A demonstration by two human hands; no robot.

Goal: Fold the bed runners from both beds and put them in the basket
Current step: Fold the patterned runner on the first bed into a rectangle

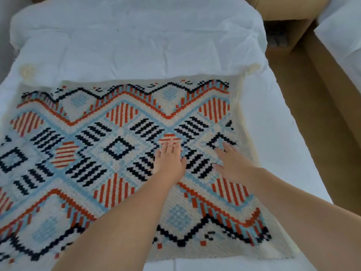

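A woven bed runner (109, 145) with a cream ground and orange, black and light-blue diamond patterns lies spread flat across the white bed (136, 45). Cream tassels show at its two far corners. My left hand (169, 159) rests palm-down on the runner with straight fingers, right of its middle. My right hand (229, 163) lies flat on it too, a little nearer the right edge. Neither hand grips the cloth. No basket is in view.
A brown wooden bedside unit (283, 30) stands at the back right, with a brown floor strip (312, 122) running between this bed and a second white bed (341, 36) at the far right. The runner's left end goes out of frame.
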